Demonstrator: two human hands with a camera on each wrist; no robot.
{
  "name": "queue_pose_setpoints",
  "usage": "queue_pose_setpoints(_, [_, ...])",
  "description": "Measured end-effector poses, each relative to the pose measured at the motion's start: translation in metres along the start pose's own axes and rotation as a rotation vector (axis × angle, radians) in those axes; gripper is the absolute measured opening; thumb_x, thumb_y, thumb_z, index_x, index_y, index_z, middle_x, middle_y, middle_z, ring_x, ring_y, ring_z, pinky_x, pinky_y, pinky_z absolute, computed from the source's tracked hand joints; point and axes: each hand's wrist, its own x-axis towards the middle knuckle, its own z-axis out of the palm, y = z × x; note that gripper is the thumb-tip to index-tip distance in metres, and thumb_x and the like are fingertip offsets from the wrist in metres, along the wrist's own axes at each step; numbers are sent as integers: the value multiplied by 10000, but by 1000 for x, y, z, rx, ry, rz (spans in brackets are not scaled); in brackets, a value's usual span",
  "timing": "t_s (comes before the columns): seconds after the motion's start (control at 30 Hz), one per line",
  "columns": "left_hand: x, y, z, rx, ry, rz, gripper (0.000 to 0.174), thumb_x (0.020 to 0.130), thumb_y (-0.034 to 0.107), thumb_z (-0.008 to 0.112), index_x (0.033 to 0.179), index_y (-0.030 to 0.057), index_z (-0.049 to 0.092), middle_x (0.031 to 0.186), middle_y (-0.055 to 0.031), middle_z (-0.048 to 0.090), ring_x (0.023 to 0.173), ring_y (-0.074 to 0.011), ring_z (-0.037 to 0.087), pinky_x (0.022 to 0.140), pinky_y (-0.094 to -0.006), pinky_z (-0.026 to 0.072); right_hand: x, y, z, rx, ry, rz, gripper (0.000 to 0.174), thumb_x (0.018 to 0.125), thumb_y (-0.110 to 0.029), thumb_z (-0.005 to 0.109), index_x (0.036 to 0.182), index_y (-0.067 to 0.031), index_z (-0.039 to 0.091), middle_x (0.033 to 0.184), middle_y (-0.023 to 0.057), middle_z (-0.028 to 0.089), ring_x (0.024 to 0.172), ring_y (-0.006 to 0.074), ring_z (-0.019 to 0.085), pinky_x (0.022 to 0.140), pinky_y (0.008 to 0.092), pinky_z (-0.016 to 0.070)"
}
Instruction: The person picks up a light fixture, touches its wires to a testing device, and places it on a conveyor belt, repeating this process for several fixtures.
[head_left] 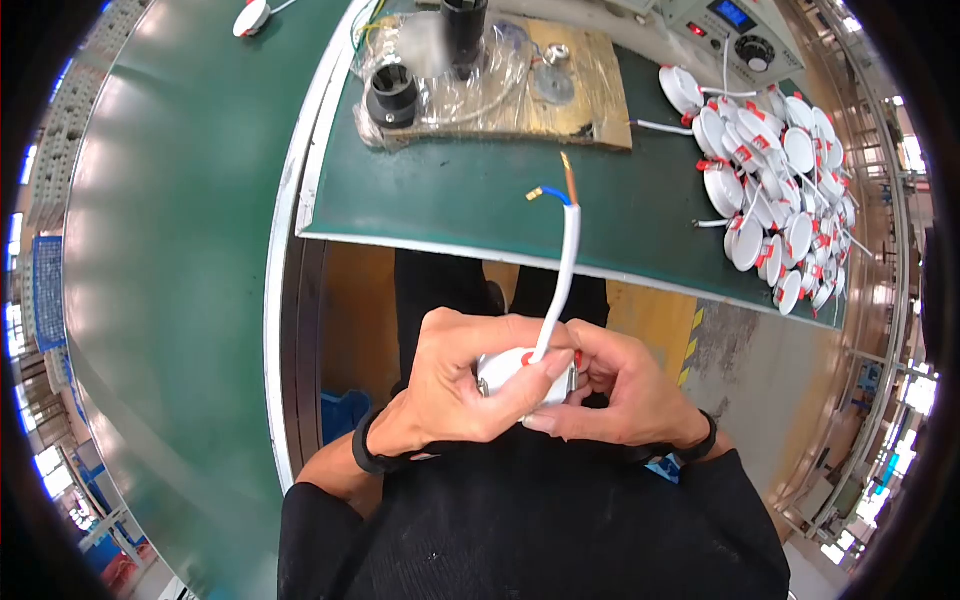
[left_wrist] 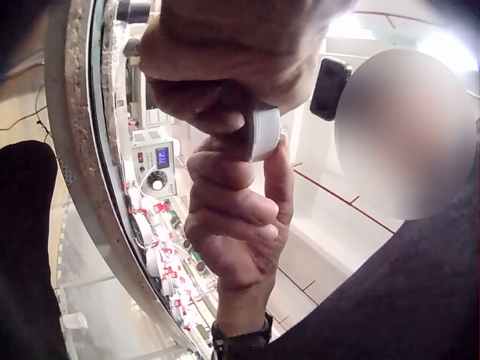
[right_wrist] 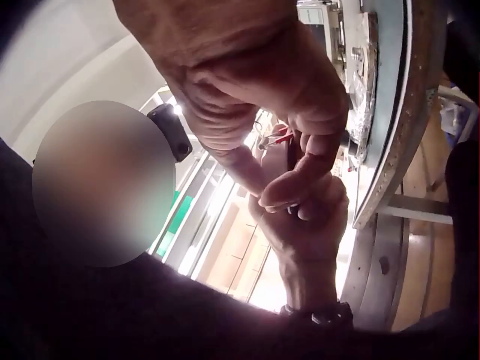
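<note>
In the head view a small white round downlight (head_left: 507, 370) is held between both hands, close in front of the chest. My left hand (head_left: 450, 375) grips its left side, the thumb lying across the back near the cable's base. On the other side my right hand (head_left: 630, 390) pinches the edge near a red-tipped spring clip. A white cable (head_left: 566, 260) rises from the downlight toward the bench, ending in a blue wire (head_left: 552, 192) and a brown wire (head_left: 571, 185) with bare tips. The left wrist view shows the downlight's pale rim (left_wrist: 267, 135) between the fingers.
Many similar downlights (head_left: 745, 140) lie heaped at the bench's right. Behind stands a control box (head_left: 745, 35) with a blue display. A plastic-wrapped wooden board (head_left: 590, 90) carries black cylinders (head_left: 393, 95). The bench's metal edge (head_left: 450, 252) runs beyond the hands; a green surface (head_left: 180, 250) extends left.
</note>
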Motion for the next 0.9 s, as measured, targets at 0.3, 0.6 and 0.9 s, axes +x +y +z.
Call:
queue_pose_setpoints(0.3, [-36, 10, 25, -54, -29, -108, 96, 829, -12, 695, 895, -54, 750, 777, -152, 751, 665, -197, 745, 615, -266, 586, -28, 36, 8, -18, -98, 16, 336, 842, -173, 849, 1013, -22, 601, 833, 11, 655, 688, 13, 615, 553, 174, 481])
queue_pose_setpoints(0.6, [-26, 9, 26, -68, 11, -165, 96, 877, 12, 707, 937, -46, 755, 778, -130, 751, 691, -131, 720, 624, -246, 565, -20, 29, 7, 120, -79, 70, 385, 863, -155, 830, 1127, -2, 594, 855, 36, 676, 703, 55, 659, 553, 191, 508])
queue_pose_setpoints(0.9, [-1, 22, 12, 50, 28, -196, 100, 907, 43, 696, 935, -31, 757, 788, -114, 757, 701, -138, 731, 636, -249, 569, -4, 4, 5, 99, -75, -74, 545, 860, -128, 820, 1296, 0, 520, 1019, 29, 656, 860, 43, 637, 677, 193, 530])
